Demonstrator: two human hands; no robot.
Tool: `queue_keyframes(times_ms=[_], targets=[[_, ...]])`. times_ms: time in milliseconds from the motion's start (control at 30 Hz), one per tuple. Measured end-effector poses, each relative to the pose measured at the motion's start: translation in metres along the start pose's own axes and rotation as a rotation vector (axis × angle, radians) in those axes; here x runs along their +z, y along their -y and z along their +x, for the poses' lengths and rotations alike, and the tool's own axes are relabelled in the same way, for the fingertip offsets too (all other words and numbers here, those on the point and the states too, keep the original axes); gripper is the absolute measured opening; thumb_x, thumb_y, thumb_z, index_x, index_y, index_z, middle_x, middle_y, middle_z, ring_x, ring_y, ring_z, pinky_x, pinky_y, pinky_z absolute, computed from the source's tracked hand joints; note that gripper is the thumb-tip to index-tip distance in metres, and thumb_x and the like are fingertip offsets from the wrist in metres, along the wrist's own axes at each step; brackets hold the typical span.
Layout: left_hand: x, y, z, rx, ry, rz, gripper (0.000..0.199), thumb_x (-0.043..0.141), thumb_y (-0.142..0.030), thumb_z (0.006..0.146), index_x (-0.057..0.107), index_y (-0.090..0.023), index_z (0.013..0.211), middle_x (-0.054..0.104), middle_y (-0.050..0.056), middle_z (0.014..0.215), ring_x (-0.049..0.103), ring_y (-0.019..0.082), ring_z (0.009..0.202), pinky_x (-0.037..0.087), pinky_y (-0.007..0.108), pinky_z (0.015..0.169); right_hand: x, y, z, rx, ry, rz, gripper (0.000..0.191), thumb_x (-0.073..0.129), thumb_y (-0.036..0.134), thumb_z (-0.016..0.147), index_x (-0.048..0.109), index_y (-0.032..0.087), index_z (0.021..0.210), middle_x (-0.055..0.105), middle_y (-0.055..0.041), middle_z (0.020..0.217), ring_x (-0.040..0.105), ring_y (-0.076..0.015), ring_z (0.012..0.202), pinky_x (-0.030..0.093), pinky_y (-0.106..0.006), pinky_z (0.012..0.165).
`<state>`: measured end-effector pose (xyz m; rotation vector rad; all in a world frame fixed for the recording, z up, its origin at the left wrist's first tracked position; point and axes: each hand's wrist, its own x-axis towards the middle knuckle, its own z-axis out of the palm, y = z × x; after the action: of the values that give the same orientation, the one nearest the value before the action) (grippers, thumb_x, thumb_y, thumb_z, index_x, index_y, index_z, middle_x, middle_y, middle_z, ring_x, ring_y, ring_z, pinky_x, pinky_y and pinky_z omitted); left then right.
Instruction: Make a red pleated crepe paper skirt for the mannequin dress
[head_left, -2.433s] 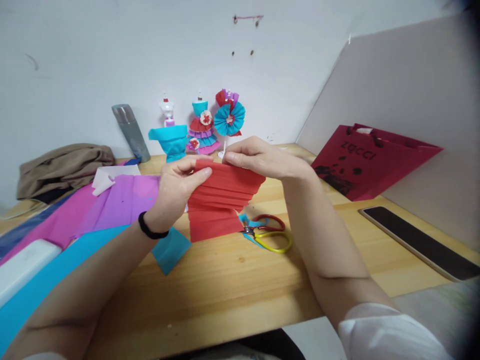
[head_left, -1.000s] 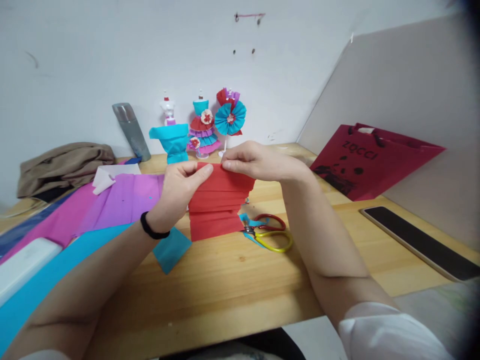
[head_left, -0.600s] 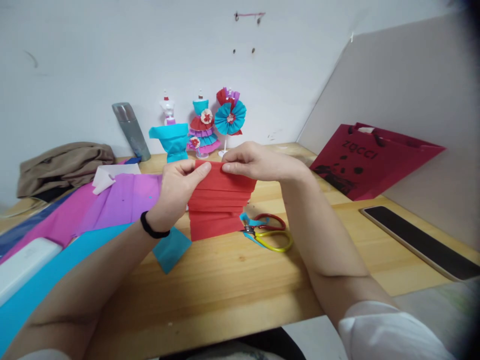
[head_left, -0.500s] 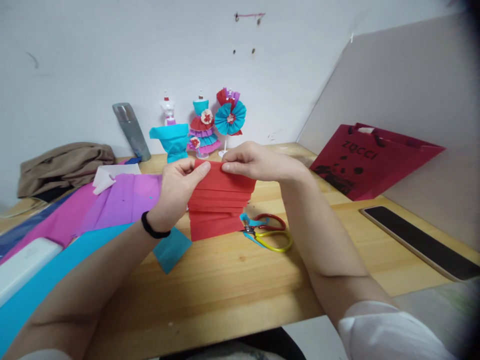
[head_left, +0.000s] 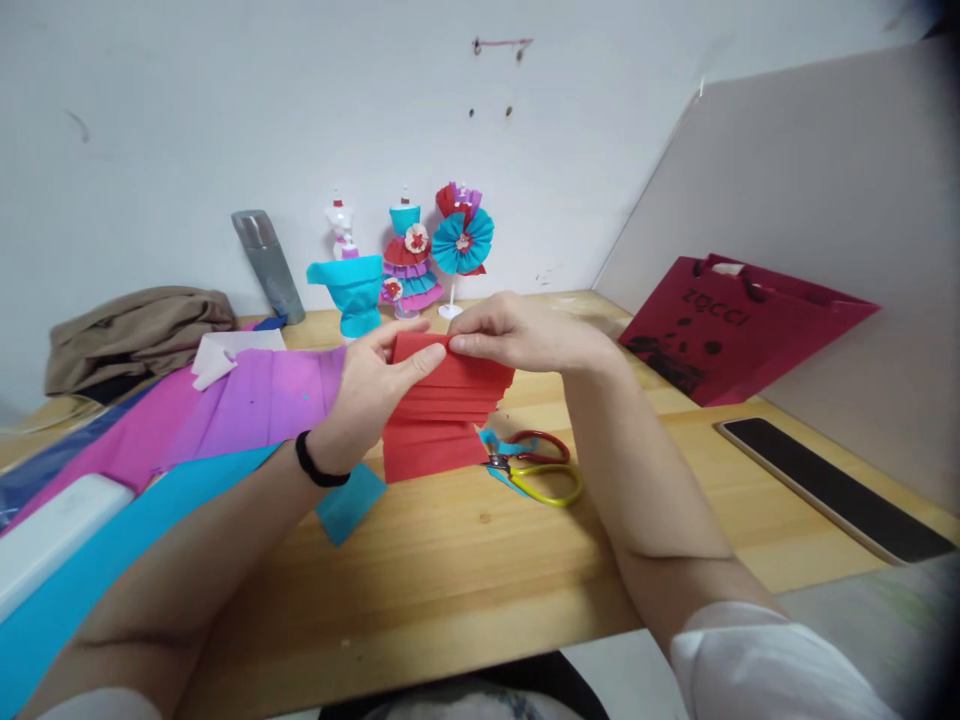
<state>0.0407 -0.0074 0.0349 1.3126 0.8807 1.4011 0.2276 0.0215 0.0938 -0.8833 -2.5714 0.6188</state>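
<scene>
A pleated piece of red crepe paper (head_left: 442, 400) hangs between my hands, with several horizontal folds across it. At its upper left, my left hand (head_left: 379, 380) is closed on the paper, thumb lying over the front. My right hand (head_left: 502, 330) pinches the top edge near the middle, the two thumb tips close together. More red paper (head_left: 427, 450) shows directly below the folds; I cannot tell whether it is the same piece. Scissors (head_left: 544, 470) with one red and one yellow handle lie just right of it, over blue paper scraps. A blue paper square (head_left: 351, 505) lies below my left wrist.
Small dress forms in paper outfits (head_left: 409, 250) stand along the wall, beside a grey bottle (head_left: 266, 265). Purple crepe paper (head_left: 255, 410), a white object (head_left: 64, 540) and brown cloth (head_left: 139, 335) lie left. A red bag (head_left: 742, 330) and a phone (head_left: 832, 490) are right.
My left hand has shifted right along the red paper, its thumb now nearer the right thumb. The right hand keeps its pinch. The whole view has moved slightly.
</scene>
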Motion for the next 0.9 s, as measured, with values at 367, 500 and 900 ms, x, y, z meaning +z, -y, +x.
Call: queue_keyframes(times_ms=[367, 500, 900], targets=[[-0.004, -0.003, 0.0, -0.097, 0.007, 0.006, 0.023, 0.083, -0.035, 0.065, 0.076, -0.016, 0.074, 0.076, 0.003, 0.071, 0.065, 0.015, 0.06, 0.053, 0.028, 0.059, -0.007, 0.003, -0.004, 0.047, 0.065, -0.076, 0.031, 0.046, 0.019, 0.094, 0.042, 0.019, 0.064, 0.035, 0.0048, 0.058, 0.033, -0.0096, 0.058, 0.026, -0.027, 0.057], [-0.006, -0.01, 0.001, -0.125, -0.019, 0.032, 0.024, 0.082, -0.038, 0.066, 0.074, -0.016, 0.071, 0.073, 0.004, 0.067, 0.064, 0.016, 0.057, 0.05, 0.027, 0.053, -0.013, 0.0, -0.008, 0.066, 0.057, -0.059, 0.031, 0.046, 0.024, 0.095, 0.046, 0.018, 0.065, 0.04, 0.0034, 0.06, 0.037, -0.0102, 0.06, 0.029, -0.027, 0.059], [-0.107, -0.076, 0.037, -0.079, 0.346, 1.013, 0.013, 0.079, -0.033, 0.066, 0.076, -0.021, 0.063, 0.067, 0.0, 0.059, 0.057, 0.015, 0.055, 0.037, 0.023, 0.051, -0.029, -0.001, -0.028, 0.109, 0.211, -0.069, 0.031, 0.048, 0.028, 0.092, 0.048, 0.018, 0.063, 0.046, 0.002, 0.059, 0.039, -0.0104, 0.056, 0.031, -0.027, 0.057]])
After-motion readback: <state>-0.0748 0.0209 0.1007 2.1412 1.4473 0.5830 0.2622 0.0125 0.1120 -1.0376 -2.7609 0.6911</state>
